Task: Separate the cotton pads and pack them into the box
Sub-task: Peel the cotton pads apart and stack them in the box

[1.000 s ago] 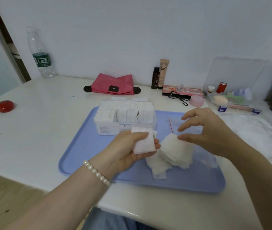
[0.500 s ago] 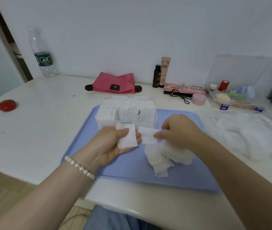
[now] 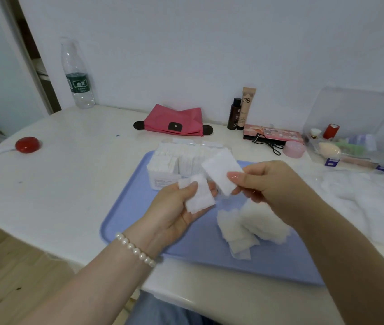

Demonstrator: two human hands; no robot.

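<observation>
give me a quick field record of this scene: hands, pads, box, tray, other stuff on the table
left hand: grips a small stack of white square cotton pads
right hand: pinches a single white cotton pad, raised in front of the box
clear plastic box: on the tray's far end, rows of pads standing upright inside
light blue plastic tray: on the white table
loose pad pile: on the tray, under the right hand
far side: pink pouch, clear water bottle, BB cream tube

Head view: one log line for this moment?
left hand: grips pad stack | right hand: pinches single pad | box: partly filled | loose pads: on tray
</observation>
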